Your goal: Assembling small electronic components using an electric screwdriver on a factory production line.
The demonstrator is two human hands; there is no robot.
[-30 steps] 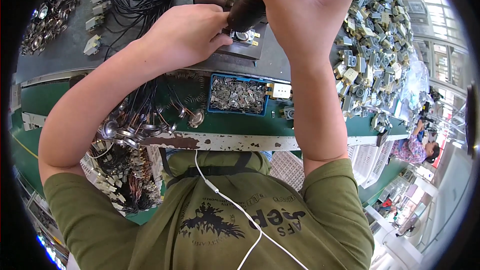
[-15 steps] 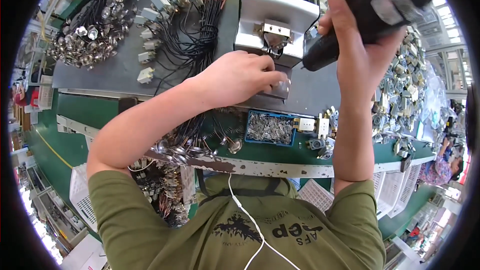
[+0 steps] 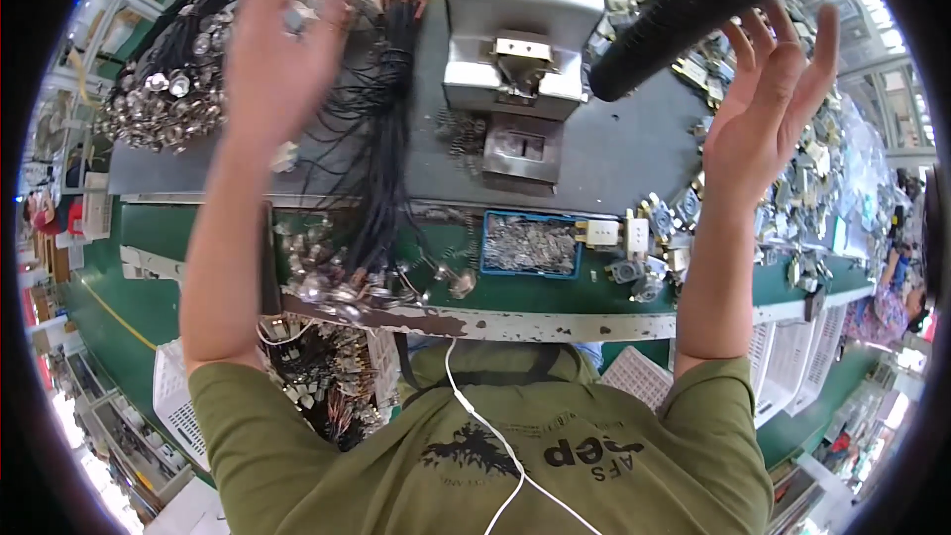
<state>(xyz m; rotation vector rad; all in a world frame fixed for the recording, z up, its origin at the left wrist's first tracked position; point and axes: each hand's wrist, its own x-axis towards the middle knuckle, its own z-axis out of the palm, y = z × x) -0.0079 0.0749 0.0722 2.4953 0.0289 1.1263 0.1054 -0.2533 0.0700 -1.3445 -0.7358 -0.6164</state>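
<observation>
My left hand (image 3: 277,59) is raised over the white connectors at the back left, beside the bundle of black wires (image 3: 391,109). Motion smears its fingers, and a pale blurred shape by the fingertips cannot be made out. At the right, my right hand (image 3: 768,104) is open with fingers spread, palm up, just beside a black power screwdriver (image 3: 674,15) that hangs tilted above the bench. Between my hands stands a white machine (image 3: 525,15) with a metal bracket on its front. Before it sits a slotted metal block (image 3: 520,151).
A blue tray (image 3: 530,243) of small clear pieces stands at the bench's front, with white connectors (image 3: 601,233) beside it. Metal parts (image 3: 792,198) heap up on the right. Round silvery caps on wires (image 3: 168,94) lie at the left. White crates (image 3: 778,372) stand below the worn bench edge (image 3: 495,324).
My right hand has let go of the power screwdriver and spread its fingers. My left hand has left the metal block and swung up and left over the white connectors.
</observation>
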